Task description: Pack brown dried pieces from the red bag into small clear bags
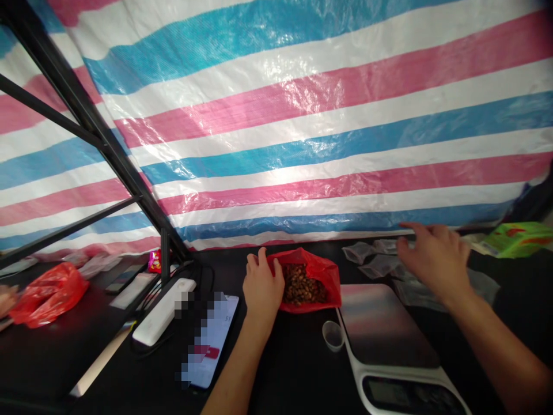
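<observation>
Striped tarp (302,132) fills the upper frame, w/ a black tabletop (289,369) below. Red bag (332,281) of brown bits (302,285) lies lower centre, long axis approx. L–R. Left hand (263,285) is the nearer: it's at the bag's left rim, fingers bent, bag just to its right; can't tell if they pinch the plastic or only rest on it. Right hand (438,262), lower R of frame, is well apart from the bag, fingers loose & apparently empty, nr. small clear bags (381,266). Scale (384,323) sits btwn, lower in frame, top-left corner beside red bag; small cup (333,336) below bag.
</observation>
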### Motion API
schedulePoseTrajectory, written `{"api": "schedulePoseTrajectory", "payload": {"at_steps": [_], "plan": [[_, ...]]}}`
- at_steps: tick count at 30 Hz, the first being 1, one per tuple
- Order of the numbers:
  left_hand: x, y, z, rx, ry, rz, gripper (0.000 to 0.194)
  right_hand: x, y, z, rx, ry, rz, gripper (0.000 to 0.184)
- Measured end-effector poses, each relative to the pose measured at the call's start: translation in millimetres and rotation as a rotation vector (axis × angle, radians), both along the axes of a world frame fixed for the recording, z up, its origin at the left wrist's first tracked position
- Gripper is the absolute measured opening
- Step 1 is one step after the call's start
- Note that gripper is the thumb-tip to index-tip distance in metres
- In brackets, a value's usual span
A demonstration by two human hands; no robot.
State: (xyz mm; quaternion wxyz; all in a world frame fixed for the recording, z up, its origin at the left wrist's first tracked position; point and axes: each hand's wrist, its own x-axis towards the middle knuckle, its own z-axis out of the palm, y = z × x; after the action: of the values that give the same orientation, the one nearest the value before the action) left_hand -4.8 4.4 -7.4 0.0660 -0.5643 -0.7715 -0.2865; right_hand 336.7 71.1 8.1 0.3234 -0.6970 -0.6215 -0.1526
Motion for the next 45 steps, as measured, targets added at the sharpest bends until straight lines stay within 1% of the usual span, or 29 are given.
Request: {"api": "schedulePoseTrajectory", "payload": {"at_steps": [1,3,4,5,6,8,11,12,14,17,19,20,22,24,26,27,28,29,31,33,34,35,36,37,38,39,41,43,45], "plan": [[-0.5,0.1,-1.0,-0.063,0.014,0.020,0.046,-8.0,-0.8,0.3,0.032,0.047,0.134,0.042],[-1.2,-0.2,-2.5,-0.184,0.007,0.054,0.054,-30.6,-7.5,2.3,0.005,0.182,0.523,0.038],[-1.5,-0.5,-3.1,-0.232,-0.016,0.064,0.057,-43.9,-13.3,3.4,-0.062,0.233,0.662,0.040],[-1.9,-0.8,-3.6,-0.268,-0.052,0.063,0.058,-57.3,-20.2,4.2,-0.132,0.242,0.723,0.043],[-2.2,-0.8,-4.2,-0.287,-0.101,0.046,0.059,-70.0,-27.6,4.6,-0.207,0.213,0.754,0.049],[-2.8,-0.1,-5.9,-0.260,-0.223,-0.037,0.057,-90.5,-40.5,4.0,-0.242,0.133,0.722,0.056],[-3.1,4.2,-9.4,-0.081,-0.450,-0.219,0.060,-103.6,-49.3,2.4,-0.205,0.103,0.715,0.046],[-3.2,6.3,-10.1,-0.008,-0.556,-0.265,0.061,-103.7,-49.5,2.6,-0.187,0.124,0.727,0.042],[-4.3,10.6,-10.0,0.104,-0.843,-0.323,0.057,-100.6,-47.9,4.3,-0.130,0.181,0.752,0.033],[-9.3,15.5,-5.9,0.189,-1.269,-0.374,0.048,-95.7,-45.5,7.8,0.014,0.265,0.770,0.021],[-14.6,17.7,-3.2,0.233,-1.429,-0.362,0.043,-95.3,-44.9,8.0,0.090,0.330,0.786,0.020],[-17.4,18.8,-2.6,0.255,-1.479,-0.329,0.041,-95.9,-44.4,7.2,0.102,0.359,0.788,0.021],[-22.5,21.6,-3.3,0.285,-1.549,-0.227,0.035,-97.6,-43.0,4.2,0.075,0.388,0.788,0.024],[-26.7,24.6,-5.6,0.316,-1.576,-0.134,0.030,-98.7,-40.9,1.0,0.036,0.389,0.786,0.026],[-29.5,26.5,-7.5,0.370,-1.531,-0.098,0.028,-98.6,-39.0,-1.0,0.026,0.385,0.786,0.028],[-30.2,26.6,-7.7,0.399,-1.457,-0.092,0.027,-98.1,-38.3,-1.7,0.023,0.376,0.792,0.029],[-30.3,25.7,-7.3,0.420,-1.335,-0.095,0.026,-97.3,-37.8,-2.4,0.009,0.351,0.802,0.032],[-29.8,24.0,-6.2,0.427,-1.164,-0.102,0.027,-96.5,-37.2,-3.5,-0.015,0.310,0.813,0.034],[-26.5,17.9,-2.7,0.409,-0.733,-0.142,0.034,-95.1,-35.9,-7.2,-0.076,0.198,0.823,0.039],[-21.4,10.2,1.6,0.386,-0.344,-0.245,0.045,-94.5,-34.1,-12.6,-0.116,0.097,0.801,0.041],[-18.7,6.6,3.5,0.370,-0.199,-0.343,0.045,-94.5,-33.2,-15.1,-0.114,0.066,0.782,0.040],[-16.3,3.6,5.0,0.333,-0.091,-0.456,0.041,-94.8,-32.4,-16.8,-0.102,0.044,0.767,0.039],[-14.3,1.3,6.1,0.289,-0.016,-0.555,0.036,-95.3,-32.1,-17.4,-0.084,0.029,0.758,0.038],[-13.0,0.1,6.6,0.239,0.035,-0.627,0.032,-96.0,-32.3,-16.9,-0.060,0.017,0.755,0.038],[-12.2,-0.3,6.5,0.190,0.064,-0.663,0.028,-97.0,-33.2,-15.2,-0.034,0.008,0.760,0.038],[-12.1,0.1,5.8,0.148,0.081,-0.665,0.025,-98.2,-34.6,-12.6,-0.011,0.001,0.772,0.039],[-13.5,2.5,3.4,0.085,0.094,-0.614,0.025,-101.2,-38.7,-6.9,0.009,-0.011,0.815,0.041],[-16.1,5.4,0.8,0.035,0.091,-0.580,0.031,-103.8,-43.0,-3.5,-0.006,-0.044,0.867,0.040],[-18.8,7.7,-1.5,-0.001,0.077,-0.581,0.041,-104.6,-45.5,-4.8,-0.032,-0.102,0.887,0.037]]}}
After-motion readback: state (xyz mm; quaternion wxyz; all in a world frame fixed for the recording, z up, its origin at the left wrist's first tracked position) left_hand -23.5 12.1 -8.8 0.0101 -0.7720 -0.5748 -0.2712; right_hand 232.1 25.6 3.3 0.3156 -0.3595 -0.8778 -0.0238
